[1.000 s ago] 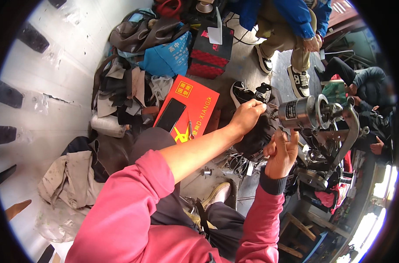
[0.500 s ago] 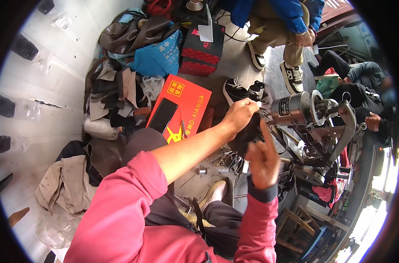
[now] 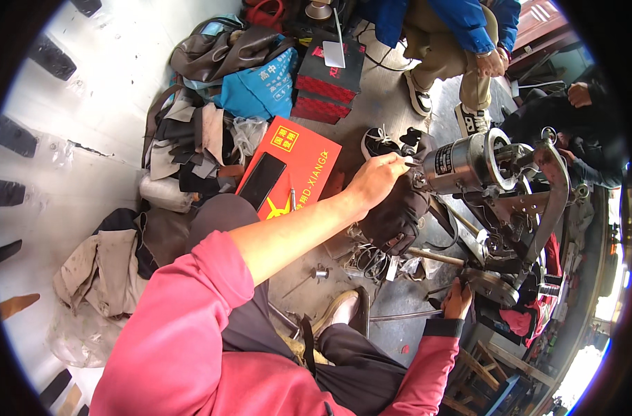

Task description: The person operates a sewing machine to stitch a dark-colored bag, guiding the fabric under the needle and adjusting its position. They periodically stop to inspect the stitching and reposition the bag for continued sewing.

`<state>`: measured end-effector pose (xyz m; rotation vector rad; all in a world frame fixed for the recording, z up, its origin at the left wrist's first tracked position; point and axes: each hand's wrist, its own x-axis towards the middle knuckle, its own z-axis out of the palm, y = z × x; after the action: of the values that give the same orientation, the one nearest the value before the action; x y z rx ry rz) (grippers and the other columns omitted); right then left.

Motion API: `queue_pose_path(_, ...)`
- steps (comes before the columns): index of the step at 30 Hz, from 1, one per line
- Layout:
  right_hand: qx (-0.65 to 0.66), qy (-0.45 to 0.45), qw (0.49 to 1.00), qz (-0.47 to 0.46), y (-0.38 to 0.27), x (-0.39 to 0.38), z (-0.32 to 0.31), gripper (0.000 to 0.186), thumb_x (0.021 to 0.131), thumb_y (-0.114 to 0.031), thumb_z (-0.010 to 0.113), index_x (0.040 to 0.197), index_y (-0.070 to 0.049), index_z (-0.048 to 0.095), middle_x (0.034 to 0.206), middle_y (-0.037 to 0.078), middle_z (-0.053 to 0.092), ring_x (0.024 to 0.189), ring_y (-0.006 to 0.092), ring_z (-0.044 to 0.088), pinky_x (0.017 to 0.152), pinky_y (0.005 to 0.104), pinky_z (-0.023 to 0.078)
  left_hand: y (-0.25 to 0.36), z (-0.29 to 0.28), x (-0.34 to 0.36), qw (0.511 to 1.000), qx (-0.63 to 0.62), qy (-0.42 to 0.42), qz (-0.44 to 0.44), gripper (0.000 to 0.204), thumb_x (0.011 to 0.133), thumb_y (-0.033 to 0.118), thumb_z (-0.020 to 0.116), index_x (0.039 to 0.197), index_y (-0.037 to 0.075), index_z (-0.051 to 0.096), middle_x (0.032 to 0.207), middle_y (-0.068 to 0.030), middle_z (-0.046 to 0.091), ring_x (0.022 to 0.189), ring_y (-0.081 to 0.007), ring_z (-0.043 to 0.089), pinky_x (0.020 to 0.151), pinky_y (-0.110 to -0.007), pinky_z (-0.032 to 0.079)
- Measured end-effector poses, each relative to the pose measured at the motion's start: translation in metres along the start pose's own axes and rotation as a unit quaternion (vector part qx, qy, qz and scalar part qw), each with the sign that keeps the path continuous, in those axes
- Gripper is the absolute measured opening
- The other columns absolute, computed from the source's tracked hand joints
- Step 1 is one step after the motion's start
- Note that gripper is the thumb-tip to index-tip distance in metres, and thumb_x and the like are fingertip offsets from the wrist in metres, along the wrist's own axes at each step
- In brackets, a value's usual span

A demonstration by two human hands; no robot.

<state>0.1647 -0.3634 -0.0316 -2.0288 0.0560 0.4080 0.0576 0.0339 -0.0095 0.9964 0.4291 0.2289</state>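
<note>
A metal hand-cranked sewing machine point(image 3: 462, 165) stands to the right, its silver cylinder head pointing at my left hand point(image 3: 380, 182). The fingers of that hand are pinched together at the end of the head; what lies between them is too small to make out. Beneath them a black fabric bag point(image 3: 398, 215) with a strap hangs against the machine. Lower down, my right hand point(image 3: 457, 301) is closed at the edge of the machine's hand wheel point(image 3: 493, 288), with its fingertips partly hidden.
A red box point(image 3: 309, 163) bears a black phone point(image 3: 260, 182) and a pen point(image 3: 292, 199). Leather scraps point(image 3: 191, 142) and a blue bag point(image 3: 260, 87) lie left. Dark boxes point(image 3: 330, 76) stand behind. A seated person point(image 3: 462, 41) is opposite. A spool point(image 3: 320, 272) is on the floor.
My right hand has dropped from beside the machine head down to the hand wheel, its fingers closing there. My left hand stays at the head. The view has shifted slightly.
</note>
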Motion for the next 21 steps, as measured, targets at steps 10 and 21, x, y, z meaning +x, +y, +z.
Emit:
queue_pose_path(10, -0.239, 0.307, 0.898, -0.205, -0.035, -0.002, -0.116, 0.033, 0.101, -0.017, 0.057, 0.121, 0.009, 0.058, 0.105, 0.018, 0.067, 0.093, 0.0233, 0.061, 0.088, 0.0348, 0.049, 0.004, 0.003, -0.007, 0.999, 0.034, 0.006, 0.034, 0.039, 0.101, 0.025, 0.052, 0.131, 0.003, 0.064, 0.115, -0.001, 0.067, 0.112, -0.0095, 0.053, 0.101, -0.026, 0.036)
queue_pose_path(21, -0.118, 0.018, 0.983, -0.141, -0.037, -0.024, -0.011, 0.027, 0.098, -0.025, 0.067, 0.102, 0.0, 0.056, 0.062, -0.001, 0.05, 0.048, 0.009, 0.049, 0.043, 0.0245, 0.038, 0.003, 0.004, -0.008, 0.998, 0.032, 0.018, 0.043, 0.042, 0.101, 0.026, 0.053, 0.135, 0.003, 0.062, 0.116, -0.0026, 0.068, 0.112, -0.0104, 0.055, 0.101, -0.024, 0.037)
